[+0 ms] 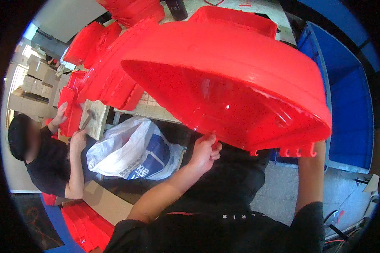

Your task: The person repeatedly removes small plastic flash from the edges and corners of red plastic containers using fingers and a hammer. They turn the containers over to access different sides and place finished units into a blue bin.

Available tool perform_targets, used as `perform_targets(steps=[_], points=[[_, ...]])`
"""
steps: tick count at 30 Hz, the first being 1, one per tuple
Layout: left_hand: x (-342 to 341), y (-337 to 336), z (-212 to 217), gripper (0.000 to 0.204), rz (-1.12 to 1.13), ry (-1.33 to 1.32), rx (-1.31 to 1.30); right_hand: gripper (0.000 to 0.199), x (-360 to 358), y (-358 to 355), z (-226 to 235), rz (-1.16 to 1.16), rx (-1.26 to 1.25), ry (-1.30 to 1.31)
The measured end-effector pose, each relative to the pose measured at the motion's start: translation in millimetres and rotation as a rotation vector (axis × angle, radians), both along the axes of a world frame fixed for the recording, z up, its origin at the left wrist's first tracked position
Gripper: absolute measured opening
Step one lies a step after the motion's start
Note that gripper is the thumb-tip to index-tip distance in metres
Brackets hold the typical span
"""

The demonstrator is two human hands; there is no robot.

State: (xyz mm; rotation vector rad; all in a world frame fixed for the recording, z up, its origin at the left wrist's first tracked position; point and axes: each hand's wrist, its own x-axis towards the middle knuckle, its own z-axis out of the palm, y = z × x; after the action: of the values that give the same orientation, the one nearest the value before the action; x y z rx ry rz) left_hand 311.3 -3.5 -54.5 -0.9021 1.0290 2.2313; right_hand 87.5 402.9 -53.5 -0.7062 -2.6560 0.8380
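Bright, even indoor light; strong fisheye view.
Glossy highlights streak inside the red plastic shell (232, 84), its underside shaded. Window glare blows out upper left. Black vignette rings the frame; edges bend, rim detail soft.

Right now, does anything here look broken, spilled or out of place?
Nothing stands out. The big red plastic shell looks whole, with no visible cracks. The left hand grips its lower rim; the right hand is hidden behind it.

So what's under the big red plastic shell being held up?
Under the red shell: the left hand gripping its near rim, a white and blue plastic bag and a wooden table edge. The right hand is covered by the shell.
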Motion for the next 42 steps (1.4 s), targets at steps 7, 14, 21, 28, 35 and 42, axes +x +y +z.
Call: perform_targets(steps=[7, 14, 21, 28, 35, 42], points=[[-1.8, 2.2, 7.0, 0.011, -0.007, 0.003, -0.015, 0.028, 295.8, -104.6, 57.9, -0.041, -0.965, 0.401], [-0.3, 7.1, 4.9, 0.012, -0.008, 0.031, -0.058, 0.044, 395.6, -217.1, 97.7, 0.586, -0.379, 0.053], [2.6, 10.2, 3.3, 0.017, -0.019, 0.09, -0.135, 0.038, 288.6, -271.2, 29.8, 0.615, -0.079, -0.109], [3.1, 9.4, 0.8, 0.017, -0.005, 0.079, -0.098, 0.035, 275.0, -274.8, 62.7, 0.62, 0.008, -0.093], [2.0, 14.1, 5.2, 0.014, 0.025, 0.03, -0.131, 0.032, 270.2, -272.3, 48.3, 0.66, 0.073, -0.363], [-0.3, 13.7, -0.7, 0.012, 0.035, 0.033, -0.074, 0.027, 270.3, -280.5, 45.8, 0.667, 0.077, -0.339]])
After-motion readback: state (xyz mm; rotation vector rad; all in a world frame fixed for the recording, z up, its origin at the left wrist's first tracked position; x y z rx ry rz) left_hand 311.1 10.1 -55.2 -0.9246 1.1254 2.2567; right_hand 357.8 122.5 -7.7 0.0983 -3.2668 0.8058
